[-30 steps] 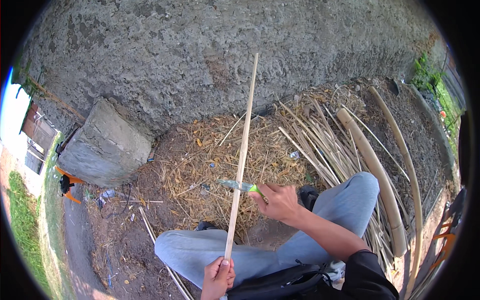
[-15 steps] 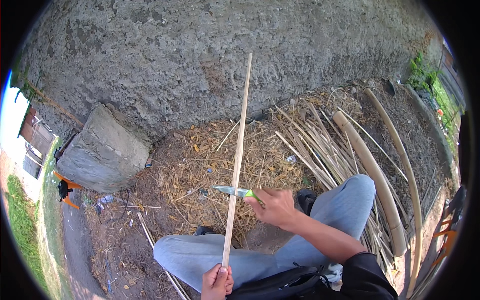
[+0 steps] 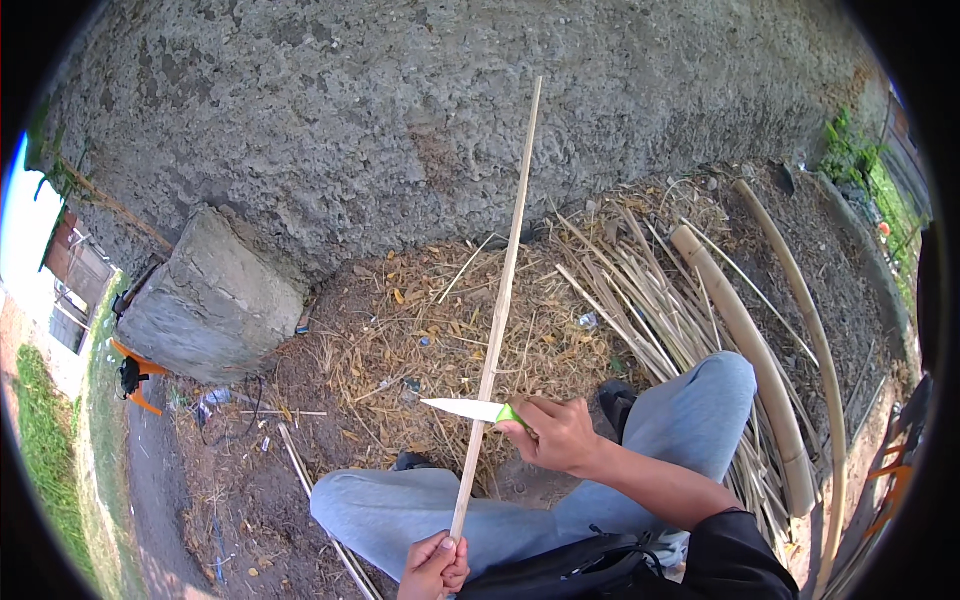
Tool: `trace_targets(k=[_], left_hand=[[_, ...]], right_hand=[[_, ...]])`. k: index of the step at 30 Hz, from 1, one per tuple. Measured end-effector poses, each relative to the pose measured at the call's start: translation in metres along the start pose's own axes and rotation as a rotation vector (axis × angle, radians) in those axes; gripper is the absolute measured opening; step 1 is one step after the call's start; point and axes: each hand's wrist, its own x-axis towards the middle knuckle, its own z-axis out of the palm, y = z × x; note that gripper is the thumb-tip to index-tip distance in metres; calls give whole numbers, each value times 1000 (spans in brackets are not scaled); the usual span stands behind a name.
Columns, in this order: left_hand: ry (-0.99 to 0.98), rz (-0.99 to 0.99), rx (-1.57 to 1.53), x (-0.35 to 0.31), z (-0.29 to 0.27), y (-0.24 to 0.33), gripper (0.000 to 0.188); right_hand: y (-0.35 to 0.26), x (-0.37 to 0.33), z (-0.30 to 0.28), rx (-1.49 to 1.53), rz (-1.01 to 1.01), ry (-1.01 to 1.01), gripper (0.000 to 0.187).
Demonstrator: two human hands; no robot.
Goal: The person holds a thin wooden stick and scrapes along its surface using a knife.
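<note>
My left hand (image 3: 435, 566) is closed round the near end of a long, thin bamboo strip (image 3: 509, 262). The strip slants up and away from me, its far tip in front of the wall. In my right hand (image 3: 556, 432) is a knife (image 3: 464, 408) with a green handle and a pale, pointed blade. The blade lies across the strip a little beyond my knees, pointing left. My fingers wrap the handle, hiding most of it.
A rough grey wall (image 3: 400, 120) rises ahead, with a concrete block (image 3: 215, 305) at its foot on the left. Split bamboo strips (image 3: 640, 290) lie in a pile to the right, beside a thick bamboo piece (image 3: 745, 350) and a long curved one (image 3: 800, 275). Shavings (image 3: 400, 340) cover the ground.
The knife has come slightly nearer to me along the strip, its blade now catching more light. The strip's far end has swung right and upward. My left hand keeps its hold.
</note>
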Motion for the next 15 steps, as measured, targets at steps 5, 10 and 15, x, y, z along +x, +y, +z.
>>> trace_targets(k=[5,10,15], left_hand=[[37,10,6,-3,0,-3,34],[-18,-51,0,1,-2,-1,32],[-4,-12,-66,12,-3,-1,31]], right_hand=[[35,27,-13,-192,257,-20,27],[-3,13,-16,-53,45,-4,26],[7,5,-12,-35,72,-81,25]])
